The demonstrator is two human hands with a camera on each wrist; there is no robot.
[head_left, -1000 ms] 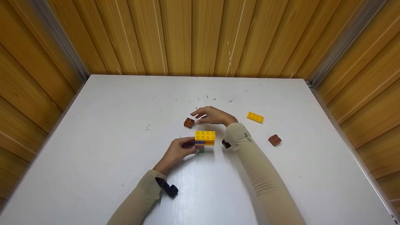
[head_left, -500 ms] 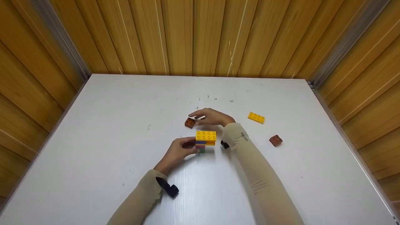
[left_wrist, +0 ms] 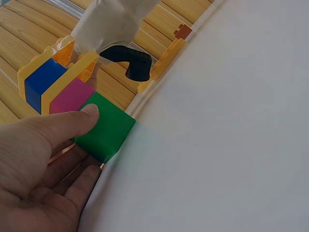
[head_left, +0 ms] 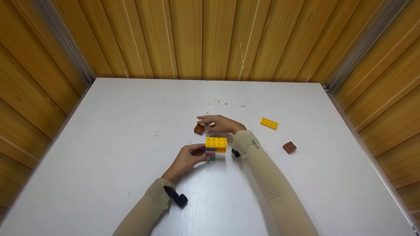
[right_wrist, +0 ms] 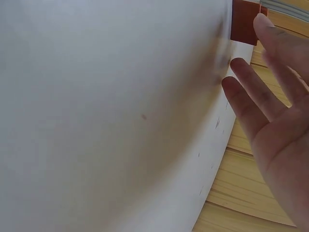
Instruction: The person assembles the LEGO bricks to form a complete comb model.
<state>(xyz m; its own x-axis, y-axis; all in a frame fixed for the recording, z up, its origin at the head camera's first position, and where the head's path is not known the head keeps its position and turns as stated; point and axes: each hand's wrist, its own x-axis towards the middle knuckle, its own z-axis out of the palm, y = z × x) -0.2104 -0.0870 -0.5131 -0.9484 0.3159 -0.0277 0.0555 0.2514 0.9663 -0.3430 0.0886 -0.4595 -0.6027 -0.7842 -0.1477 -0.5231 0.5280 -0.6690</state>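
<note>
My left hand (head_left: 187, 160) grips a stack of toy building bricks (head_left: 216, 143) low on its left side. The left wrist view shows my thumb on the green bottom brick (left_wrist: 107, 126). Above that come a pink brick (left_wrist: 71, 96), a yellow plate, a blue brick (left_wrist: 43, 84) and a studded yellow plate on top. Behind the stack, my right hand (head_left: 223, 124) reaches left with loosely extended fingers beside a brown brick (head_left: 199, 129). In the right wrist view one fingertip overlaps the edge of that brown brick (right_wrist: 245, 21), while the other fingers are spread apart.
On the white table (head_left: 131, 108) a yellow brick (head_left: 269, 123) lies to the right of my right hand. Nearer and farther right is another brown brick (head_left: 289, 147). Wood-patterned walls (head_left: 190, 39) rise behind and at both sides.
My right hand has shifted slightly left and its fingers have come over the brown brick. My left hand and the stack have stayed in place.
</note>
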